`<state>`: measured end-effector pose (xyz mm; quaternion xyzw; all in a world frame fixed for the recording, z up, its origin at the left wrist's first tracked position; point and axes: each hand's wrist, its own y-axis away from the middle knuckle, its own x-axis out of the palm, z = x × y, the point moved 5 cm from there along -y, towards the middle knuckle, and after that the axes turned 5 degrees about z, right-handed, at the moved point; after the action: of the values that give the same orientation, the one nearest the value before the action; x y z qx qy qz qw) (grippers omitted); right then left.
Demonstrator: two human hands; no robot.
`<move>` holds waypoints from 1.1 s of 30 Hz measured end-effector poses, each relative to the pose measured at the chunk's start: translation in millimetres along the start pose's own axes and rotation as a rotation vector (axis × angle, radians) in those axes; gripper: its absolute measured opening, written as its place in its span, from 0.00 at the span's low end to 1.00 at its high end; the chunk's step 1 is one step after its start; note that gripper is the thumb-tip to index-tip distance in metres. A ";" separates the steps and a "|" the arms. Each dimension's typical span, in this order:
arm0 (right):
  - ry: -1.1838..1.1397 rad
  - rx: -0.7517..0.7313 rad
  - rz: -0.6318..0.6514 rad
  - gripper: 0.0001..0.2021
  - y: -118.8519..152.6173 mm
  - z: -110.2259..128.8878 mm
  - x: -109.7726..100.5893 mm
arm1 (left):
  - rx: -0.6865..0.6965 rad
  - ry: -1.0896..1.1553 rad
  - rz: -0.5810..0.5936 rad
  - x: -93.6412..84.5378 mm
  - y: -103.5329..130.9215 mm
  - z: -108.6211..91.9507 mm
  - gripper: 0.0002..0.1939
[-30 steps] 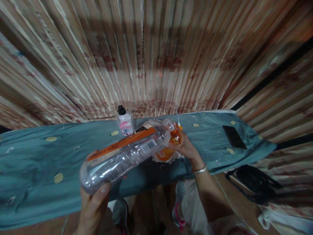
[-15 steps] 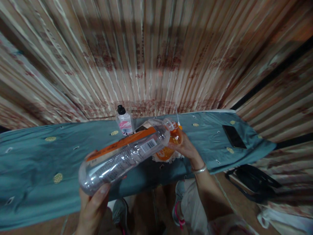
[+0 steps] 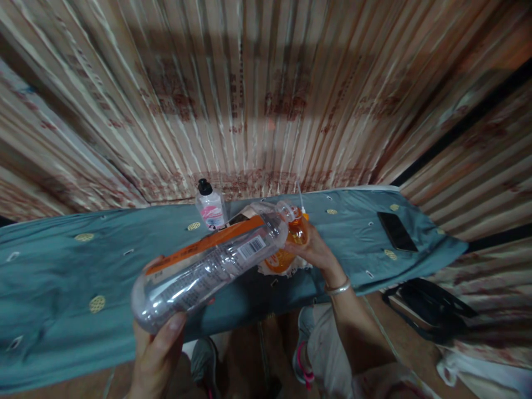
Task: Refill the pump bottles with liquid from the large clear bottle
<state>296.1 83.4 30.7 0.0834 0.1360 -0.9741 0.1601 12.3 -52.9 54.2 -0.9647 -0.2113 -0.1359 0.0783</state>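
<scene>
A large clear plastic bottle (image 3: 208, 270) with an orange label strip and a barcode lies tilted across the middle. My left hand (image 3: 157, 346) is closed around its base, thumb on the near side. The mouth points right and meets the neck of a smaller bottle of orange liquid (image 3: 296, 233). My right hand (image 3: 318, 249) wraps around that orange bottle near its neck. The orange bottle stands on a lacy white cloth (image 3: 303, 266), partly hidden by the clear bottle. Whether liquid is flowing between the two mouths, I cannot make out.
A pink-labelled bottle with a black cap (image 3: 211, 208) stands at the back of the teal cloth (image 3: 54, 271). A dark phone (image 3: 397, 231) lies at the right. Behind hangs a patterned curtain (image 3: 257, 100). A black bag (image 3: 428, 307) rests on the floor, lower right.
Almost nothing differs. The base of the clear bottle and my left hand have shifted very slightly left; both hands keep their hold.
</scene>
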 end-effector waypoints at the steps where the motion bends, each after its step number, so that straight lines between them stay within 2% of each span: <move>1: 0.008 -0.003 -0.003 0.44 0.0 0.1 -0.2 | 0.000 0.002 0.000 -0.9 -0.5 1.1 0.40; 7: 0.011 0.013 0.008 0.44 -0.5 0.6 -0.1 | 0.065 0.016 0.018 -7.2 -5.6 7.8 0.39; 17: 0.026 -0.016 -0.012 0.41 -0.2 0.6 -0.3 | 0.061 -0.011 0.034 -5.0 -4.8 5.8 0.42; 24: -0.005 0.012 -0.012 0.42 0.4 -0.4 0.6 | 0.052 0.002 0.008 -6.6 -4.6 7.5 0.39; 33: -0.002 0.009 -0.023 0.37 0.5 -1.1 0.2 | 0.032 0.004 -0.010 -4.8 -3.2 5.7 0.45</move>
<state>296.2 83.1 29.5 0.0816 0.1324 -0.9766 0.1489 8.0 -50.7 47.7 -0.9620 -0.2181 -0.1350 0.0936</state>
